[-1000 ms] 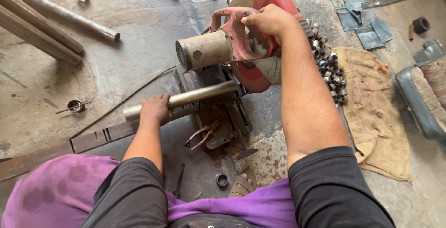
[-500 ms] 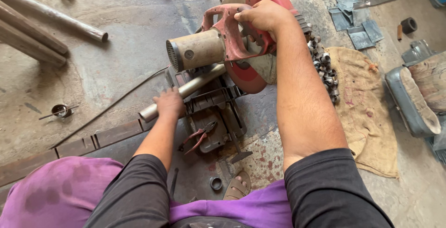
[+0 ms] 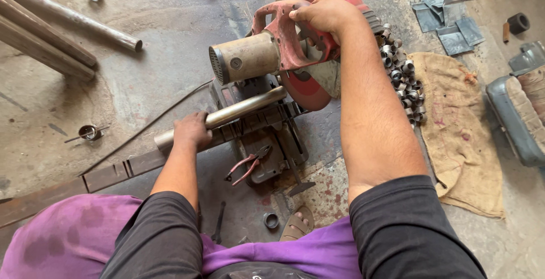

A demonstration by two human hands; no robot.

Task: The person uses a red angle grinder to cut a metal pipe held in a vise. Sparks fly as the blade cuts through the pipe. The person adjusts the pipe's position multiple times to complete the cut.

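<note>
Sliding the long silver-grey metal tube (image 3: 227, 115) further under the saw: half a second back the left hand (image 3: 192, 131) was gripping it nearer the blade, and now wrapping closed around it further out toward its open near end, with more bare tube showing between hand and blade. Gripping the red handle (image 3: 284, 34) of the red chop saw (image 3: 295, 46) with the right hand (image 3: 323, 15), fingers curled shut over it, saw head riding higher and closer to the camera than a second ago. Judging from this: feeding stock forward for a fresh cut, blade not yet biting.

Lying across the dark saw base (image 3: 267, 137), the tube, its far end vanishing just beneath the right hand, behind the red blade guard (image 3: 309, 88).

Hard to make out: the blade edge itself, hidden by the guard; the clamp holding the tube, lost in shadow. Partly covered by the right forearm, the heap of short cut metal rings (image 3: 403, 77) beside the tan sackcloth (image 3: 460, 137). Resting below the left hand, red-handled pliers (image 3: 248, 164). Cut off at the left edge, long rusty pipes (image 3: 51, 34) on the concrete floor (image 3: 147, 57).
</note>
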